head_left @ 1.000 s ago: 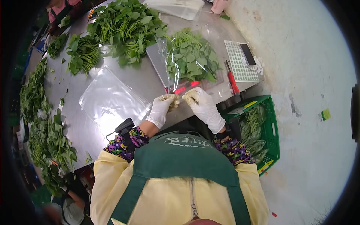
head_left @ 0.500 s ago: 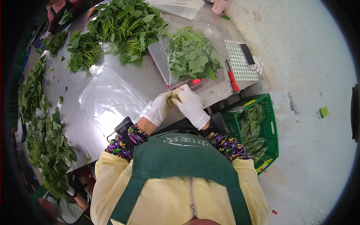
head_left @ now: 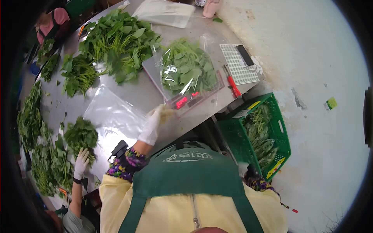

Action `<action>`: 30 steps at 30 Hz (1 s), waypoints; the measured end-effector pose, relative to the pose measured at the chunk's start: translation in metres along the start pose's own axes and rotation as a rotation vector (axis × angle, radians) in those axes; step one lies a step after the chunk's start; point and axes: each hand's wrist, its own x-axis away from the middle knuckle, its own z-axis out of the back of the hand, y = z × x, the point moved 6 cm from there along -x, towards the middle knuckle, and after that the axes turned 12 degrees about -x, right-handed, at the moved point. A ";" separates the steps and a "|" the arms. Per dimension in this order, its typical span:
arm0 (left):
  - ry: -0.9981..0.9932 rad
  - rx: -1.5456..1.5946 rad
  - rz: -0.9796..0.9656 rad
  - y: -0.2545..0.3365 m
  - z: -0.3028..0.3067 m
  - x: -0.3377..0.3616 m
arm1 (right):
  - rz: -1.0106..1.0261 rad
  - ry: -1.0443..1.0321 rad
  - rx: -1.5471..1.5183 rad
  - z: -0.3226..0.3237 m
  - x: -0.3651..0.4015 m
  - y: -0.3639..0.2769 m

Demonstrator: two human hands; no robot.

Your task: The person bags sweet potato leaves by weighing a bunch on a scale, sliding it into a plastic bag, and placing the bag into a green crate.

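Bag of greens [head_left: 186, 72] lies on the flat scale [head_left: 153, 64], on the steel table [head_left: 136, 91]. It is a clear plastic bag, full of green leaves. The scale's display [head_left: 182, 101] glows with red digits at the front edge, but they are too blurred to read.

The left hand [head_left: 155, 121], in a white glove, is at the table's edge, just beside the front corner of the scale. It is blurred; its fingers look drawn together, and I cannot tell if they hold something. Of the right hand [head_left: 243, 169] only a pale bit of glove shows beside the green apron [head_left: 186, 178], low and near the green crate [head_left: 281, 136]; its fingers cannot be seen.

The apron carries white characters, not readable. The crate has yellow labels [head_left: 252, 105], the text too small to read. An empty plastic bag [head_left: 112, 112] lies flat beside the left hand.
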 end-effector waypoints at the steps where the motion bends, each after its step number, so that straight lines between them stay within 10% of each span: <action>1: 0.171 -0.142 -0.205 0.020 0.013 0.002 | 0.028 -0.199 0.205 -0.024 0.021 0.133; 3: 0.375 -0.464 -0.711 0.069 0.027 0.016 | 0.198 -0.587 0.564 0.007 0.003 0.048; 5: 0.374 -0.637 -1.019 0.119 0.014 0.014 | 0.160 -0.483 0.565 0.030 -0.080 -0.060; 7: 0.330 -1.370 -1.440 0.149 -0.032 0.013 | 0.506 0.177 0.254 0.061 -0.143 -0.148; 10: -0.035 -1.725 -1.589 0.130 -0.070 -0.015 | 0.880 0.294 0.327 0.083 -0.184 -0.257; 14: -0.102 -1.864 -1.571 0.111 -0.076 -0.021 | 1.028 0.245 0.383 0.073 -0.212 -0.287; 21: -0.009 -1.658 -1.401 0.120 -0.086 0.033 | 0.729 0.162 -0.223 0.082 -0.191 -0.280; 26: 0.050 -1.656 -1.299 0.129 -0.128 0.034 | 0.502 -0.371 -0.509 -0.008 -0.139 -0.293; 30: 0.092 -1.773 -1.401 0.127 -0.161 0.010 | 0.319 -0.242 -0.793 -0.046 -0.159 -0.286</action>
